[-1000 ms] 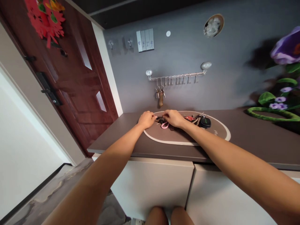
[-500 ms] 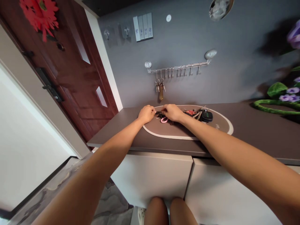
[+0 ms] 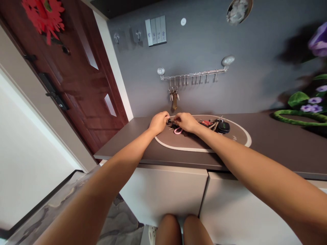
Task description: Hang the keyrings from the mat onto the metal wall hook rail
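My left hand [image 3: 158, 123] is closed on a small black object [image 3: 169, 120], its kind too small to tell, just above the left part of an oval brown mat [image 3: 194, 144] with a pale rim. Close beside it, the fingers of my right hand [image 3: 186, 121] are pinched together; what they hold is hidden. Below the right hand lies a pink loop [image 3: 178, 131] with dark bits around it. Past my right wrist sits a pile with a red item [image 3: 205, 122], a braided cord [image 3: 213, 126] and a black case [image 3: 223, 126].
On the wall, a clear hook rail [image 3: 196, 73] carries keys with a brown fob [image 3: 174, 100]. Artificial flowers [image 3: 311, 103] with a green loop stand at the right. A dark red door [image 3: 84, 85] is at the left; white cabinet doors [image 3: 166, 194] sit under the counter.
My left hand has lifted slightly, and the small black object now shows at its fingertips. My right hand has moved slightly left. The camera view has shifted a little.
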The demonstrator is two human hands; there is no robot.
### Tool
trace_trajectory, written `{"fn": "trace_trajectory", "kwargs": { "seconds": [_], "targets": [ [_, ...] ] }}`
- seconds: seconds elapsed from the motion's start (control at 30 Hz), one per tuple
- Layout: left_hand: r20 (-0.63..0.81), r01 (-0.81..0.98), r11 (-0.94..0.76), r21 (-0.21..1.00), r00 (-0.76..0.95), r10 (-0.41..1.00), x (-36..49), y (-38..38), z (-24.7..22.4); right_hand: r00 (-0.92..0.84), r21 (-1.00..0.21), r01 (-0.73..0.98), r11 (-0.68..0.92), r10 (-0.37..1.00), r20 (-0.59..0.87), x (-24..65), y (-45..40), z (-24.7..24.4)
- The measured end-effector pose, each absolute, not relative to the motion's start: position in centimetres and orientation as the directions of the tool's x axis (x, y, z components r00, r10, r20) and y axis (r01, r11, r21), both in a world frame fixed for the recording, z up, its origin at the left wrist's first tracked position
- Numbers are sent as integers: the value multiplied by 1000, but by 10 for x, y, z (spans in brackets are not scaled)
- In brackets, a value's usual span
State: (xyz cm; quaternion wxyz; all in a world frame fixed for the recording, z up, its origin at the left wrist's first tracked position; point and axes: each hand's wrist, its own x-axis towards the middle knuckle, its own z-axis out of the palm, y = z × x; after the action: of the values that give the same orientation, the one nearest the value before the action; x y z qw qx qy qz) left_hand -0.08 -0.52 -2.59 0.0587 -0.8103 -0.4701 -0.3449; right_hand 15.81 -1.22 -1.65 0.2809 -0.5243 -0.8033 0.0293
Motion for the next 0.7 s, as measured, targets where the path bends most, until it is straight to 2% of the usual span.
{"fn": "trace_trajectory", "kwargs": {
  "seconds": [0.33, 0.47, 0.7],
  "targets": [
    [677, 688, -621, 376, 254, 691, 1, -10, -24, -276, -459, 700, 547, 800, 533, 154, -16, -15],
    [684, 634, -641, 433, 232, 692, 1, -9, -24, -280, -458, 658, 598, 759, 588, 153, -19, -12],
    [689, 575, -665, 476, 226, 689, 2, -7, -25, -256, -547, 561, 621, 759, 599, 154, -21, -11]
  ]
}}
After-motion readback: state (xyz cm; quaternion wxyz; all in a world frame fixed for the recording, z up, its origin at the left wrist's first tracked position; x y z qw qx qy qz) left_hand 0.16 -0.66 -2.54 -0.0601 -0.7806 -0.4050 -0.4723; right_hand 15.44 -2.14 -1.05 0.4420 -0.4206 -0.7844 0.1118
